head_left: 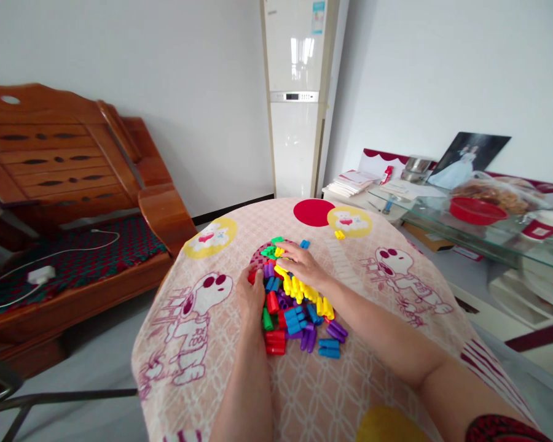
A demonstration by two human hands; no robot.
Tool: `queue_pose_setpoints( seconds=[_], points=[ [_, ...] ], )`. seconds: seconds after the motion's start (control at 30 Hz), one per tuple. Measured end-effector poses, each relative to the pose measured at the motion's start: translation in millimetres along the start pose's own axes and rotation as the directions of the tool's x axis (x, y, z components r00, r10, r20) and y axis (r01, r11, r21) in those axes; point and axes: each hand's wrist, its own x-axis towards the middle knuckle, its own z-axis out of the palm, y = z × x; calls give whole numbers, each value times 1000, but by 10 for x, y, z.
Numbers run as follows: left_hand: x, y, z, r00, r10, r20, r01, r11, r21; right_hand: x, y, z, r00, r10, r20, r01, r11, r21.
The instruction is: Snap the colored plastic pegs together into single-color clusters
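Observation:
A heap of coloured plastic building blocks (295,319) lies on the cloth-covered table, with red, blue, purple, green and yellow pieces. My left hand (250,291) is at the heap's left edge, its fingers curled around a red block (252,276). Over the upper part of the heap reaches my right hand (301,265), fingers stretched out and slightly apart. Its fingertips touch or hover by a small yellow block (279,252); contact is unclear. Below that palm runs a cluster of yellow blocks (297,290), partly covered. Green blocks (270,252) sit just beyond the fingertips.
The round table wears a patterned tablecloth (203,344). A lone yellow block (340,234) lies toward the far side. At left stands a wooden bench (50,159); at right, a glass-topped cabinet (424,221) carries a red bowl (477,210). A white floor unit (295,141) stands behind.

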Motion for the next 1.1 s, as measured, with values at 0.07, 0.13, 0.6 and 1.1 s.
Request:
queue_pose_setpoints(
  seconds=[0.07,0.13,0.6,1.1],
  points=[
    [-3,11,-4,1000,-15,-12,15,1000,-13,103,-9,-200,997,-40,-64,33,995,-95],
    [-8,17,-1,1000,-20,-19,20,1000,-12,213,31,-533,969,-39,-244,-28,964,-266],
    [-25,18,42,998,-28,-52,26,999,-39,464,374,-563,947,178,-266,-280,862,-422],
    [-34,1,75,999,2,-39,-5,996,-91,-828,282,-570,971,165,-173,-178,982,-61]
  ],
)
